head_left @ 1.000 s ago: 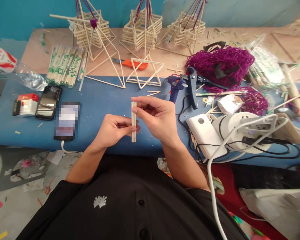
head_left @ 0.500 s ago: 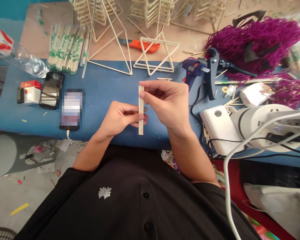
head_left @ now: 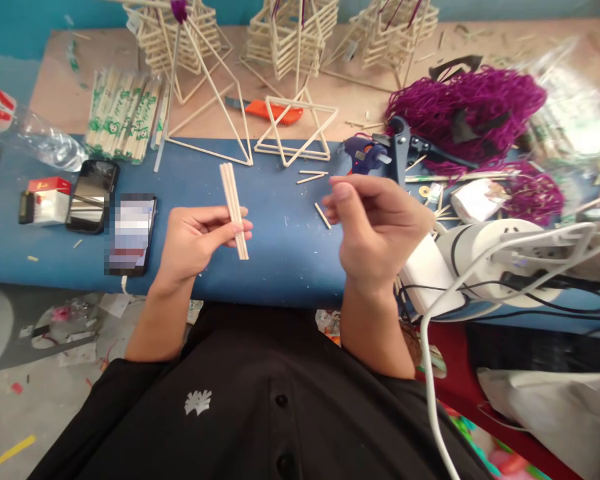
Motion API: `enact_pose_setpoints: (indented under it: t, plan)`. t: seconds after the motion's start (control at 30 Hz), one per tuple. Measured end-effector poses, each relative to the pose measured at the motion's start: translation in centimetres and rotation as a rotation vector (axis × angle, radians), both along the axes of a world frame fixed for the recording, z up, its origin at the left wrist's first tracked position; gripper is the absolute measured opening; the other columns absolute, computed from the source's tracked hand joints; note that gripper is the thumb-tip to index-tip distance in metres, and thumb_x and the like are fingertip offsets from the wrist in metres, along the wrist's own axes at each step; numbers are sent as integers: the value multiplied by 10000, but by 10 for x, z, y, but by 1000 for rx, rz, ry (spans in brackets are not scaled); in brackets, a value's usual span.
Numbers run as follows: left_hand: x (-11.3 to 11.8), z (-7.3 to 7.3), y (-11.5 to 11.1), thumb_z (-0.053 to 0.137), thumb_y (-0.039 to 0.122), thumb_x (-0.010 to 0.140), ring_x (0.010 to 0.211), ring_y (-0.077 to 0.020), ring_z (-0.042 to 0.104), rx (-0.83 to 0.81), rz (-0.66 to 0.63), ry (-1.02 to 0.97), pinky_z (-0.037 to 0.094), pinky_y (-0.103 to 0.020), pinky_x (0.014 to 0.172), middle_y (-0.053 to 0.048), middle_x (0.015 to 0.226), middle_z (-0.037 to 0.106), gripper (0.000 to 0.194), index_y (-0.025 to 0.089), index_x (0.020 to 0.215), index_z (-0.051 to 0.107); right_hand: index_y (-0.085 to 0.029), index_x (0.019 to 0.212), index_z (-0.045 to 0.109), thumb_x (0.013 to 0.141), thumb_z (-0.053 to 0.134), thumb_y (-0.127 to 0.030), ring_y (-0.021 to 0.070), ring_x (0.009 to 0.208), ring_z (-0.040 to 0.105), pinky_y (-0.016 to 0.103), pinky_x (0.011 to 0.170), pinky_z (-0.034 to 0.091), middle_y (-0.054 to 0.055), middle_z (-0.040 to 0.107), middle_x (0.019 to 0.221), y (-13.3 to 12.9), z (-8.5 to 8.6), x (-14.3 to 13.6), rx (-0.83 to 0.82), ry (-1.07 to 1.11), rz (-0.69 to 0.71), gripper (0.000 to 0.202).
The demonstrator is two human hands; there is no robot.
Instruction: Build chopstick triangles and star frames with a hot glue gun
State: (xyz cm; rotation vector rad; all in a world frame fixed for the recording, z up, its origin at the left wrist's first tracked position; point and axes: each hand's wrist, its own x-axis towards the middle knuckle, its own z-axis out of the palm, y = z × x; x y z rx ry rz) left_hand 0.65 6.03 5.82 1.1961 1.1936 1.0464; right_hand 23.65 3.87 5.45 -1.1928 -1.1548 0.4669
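Right hand (head_left: pixel 383 233) has drawn off the wooden sticks (head_left: pixel 234 208), thumb pressed to curled fingers; left hand (head_left: pixel 193 241) pinches them, tilted. Glue gun (head_left: pixel 364 153) just beyond right hand.

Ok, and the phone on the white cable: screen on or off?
On: the phone shows bright patches across its screen; the content is blurred out.

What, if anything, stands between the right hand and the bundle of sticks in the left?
Nothing visible stands between the right hand and the bundle of sticks in the left hand, only bare blue mat below. One loose short stick shows right beside the right fingers; whether it touches them, I can't tell.
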Motion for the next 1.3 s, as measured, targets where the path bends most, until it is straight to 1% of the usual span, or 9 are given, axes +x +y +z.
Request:
enact_pose_setpoints:
  t: [0.1,0.23,0.3,0.43,0.7,0.8,1.0,1.2,1.3]
  plan:
    - [-1,-3,4,1069,470,654,688,-229,838,-49,56,-60,677,-234,548,-65,837,849,424,195,929,899,-237,921,829,1013,793,-441,126,603,658,277,564,545,5,741,728,-9,-2,12,-12,6,-64,226]
    - [15,-10,-4,1087,496,599,737,-258,855,-134,73,-155,709,-263,587,-63,897,843,499,174,918,879,-220,907,834,944,843,-372,137,641,732,261,620,620,14,819,783,-28,-8,1,-211,-98,275,157]
    - [24,-14,-10,1082,507,622,760,-261,859,-144,60,-199,730,-282,625,-58,893,835,496,176,927,875,-216,942,839,926,860,-351,144,663,768,254,651,652,19,842,812,-37,-12,-11,-240,-101,384,137]
    - [31,-22,-17,1068,497,672,805,-245,864,-115,52,-235,745,-284,675,-53,973,831,427,201,912,876,-237,912,847,968,792,-260,130,659,741,244,645,637,13,827,794,-41,-20,-23,-226,-144,340,81]
    - [33,-35,-23,986,506,822,861,-205,863,-76,59,-161,749,-265,761,-67,1125,847,320,223,945,902,-238,888,855,947,787,-219,118,622,690,243,631,566,-5,779,735,-31,-24,-19,-298,-225,347,92]
    - [25,-34,-19,946,527,845,826,-204,854,-25,125,-11,741,-278,746,-80,1091,846,359,192,963,898,-238,887,853,948,781,-242,138,628,696,272,633,566,3,770,734,-27,-29,-15,-328,-278,296,95]
    - [1,-32,-8,804,318,914,622,-126,705,274,98,558,588,-256,645,5,770,746,208,210,1062,903,-254,921,881,956,734,-245,174,699,695,337,655,496,46,810,894,-19,-42,-5,-359,-625,98,151]
    - [-1,-26,-3,684,197,983,695,-161,650,401,8,1088,415,-319,650,-6,764,719,193,219,958,874,-254,950,892,1007,707,-285,166,738,688,313,680,498,25,780,835,-22,-47,-7,-357,-762,-13,196]
    - [0,-31,-3,690,204,999,714,-170,652,443,26,1186,396,-320,642,-20,818,729,185,219,1016,874,-246,941,890,1017,717,-282,158,720,682,308,665,503,19,769,810,-25,-49,-8,-293,-784,-50,193]
